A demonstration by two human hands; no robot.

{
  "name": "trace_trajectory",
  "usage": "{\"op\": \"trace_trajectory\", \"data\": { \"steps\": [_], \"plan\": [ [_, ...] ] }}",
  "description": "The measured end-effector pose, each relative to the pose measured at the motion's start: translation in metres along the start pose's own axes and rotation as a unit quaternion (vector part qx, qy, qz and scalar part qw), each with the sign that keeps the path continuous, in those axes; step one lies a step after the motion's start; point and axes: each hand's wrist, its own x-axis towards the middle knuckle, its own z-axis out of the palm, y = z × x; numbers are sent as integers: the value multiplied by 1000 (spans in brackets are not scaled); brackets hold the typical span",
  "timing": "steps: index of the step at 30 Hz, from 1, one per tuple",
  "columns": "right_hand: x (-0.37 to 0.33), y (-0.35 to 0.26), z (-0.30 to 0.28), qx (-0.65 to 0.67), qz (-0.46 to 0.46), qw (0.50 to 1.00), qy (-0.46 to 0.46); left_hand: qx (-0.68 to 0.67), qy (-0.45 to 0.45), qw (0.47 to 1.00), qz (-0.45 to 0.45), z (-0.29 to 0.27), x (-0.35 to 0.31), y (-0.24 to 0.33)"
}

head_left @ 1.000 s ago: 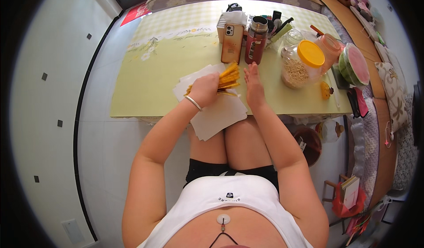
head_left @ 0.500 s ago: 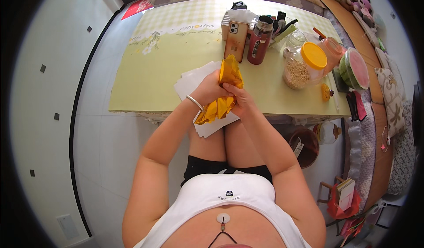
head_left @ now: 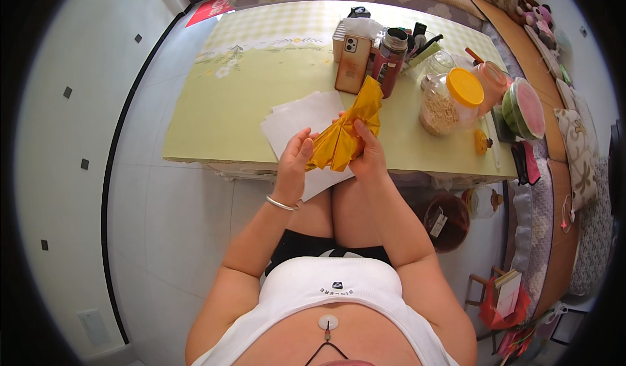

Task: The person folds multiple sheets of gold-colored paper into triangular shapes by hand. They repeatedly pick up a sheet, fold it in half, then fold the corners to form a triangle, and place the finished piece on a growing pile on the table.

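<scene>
A creased piece of shiny gold foil paper [head_left: 342, 141] is held up over the near edge of the table, fanned out in folds. My right hand [head_left: 370, 157] grips its right part, with the thumb lying on the front and the fingers partly hidden behind. At the foil's left end is my left hand [head_left: 293, 164], its fingers stretched and not wrapped round the foil. White paper sheets [head_left: 285, 123] lie beneath on the table, and part of the paper hangs past the edge above my lap.
Behind the foil, a phone [head_left: 353, 64] leans upright beside a red thermos [head_left: 391, 66]. To the right stand a yellow-lidded jar [head_left: 450, 102] and a covered watermelon half [head_left: 523, 109]. A dark red bin [head_left: 447, 222] sits on the floor right of my legs.
My left hand has loosened its hold and shifted down and left. The foil has spread wider and moved right in my right hand.
</scene>
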Motion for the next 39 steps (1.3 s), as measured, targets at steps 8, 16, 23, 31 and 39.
{"op": "trace_trajectory", "data": {
  "steps": [8,16,23,31,39],
  "plan": [
    [-20,11,7,-9,-60,995,84,-7,70,996,49,25,-10,-4],
    [-32,8,5,-79,-80,993,38,444,-102,877,151,24,3,33],
    [-47,-5,23,-162,-62,985,-15,199,-235,951,-31,25,16,43],
    [-58,-10,40,-237,-172,956,-25,-2,-170,984,-58,27,9,21],
    [-46,-29,31,-310,-8,945,-104,-108,-183,972,-102,36,-2,9]
  ]
}}
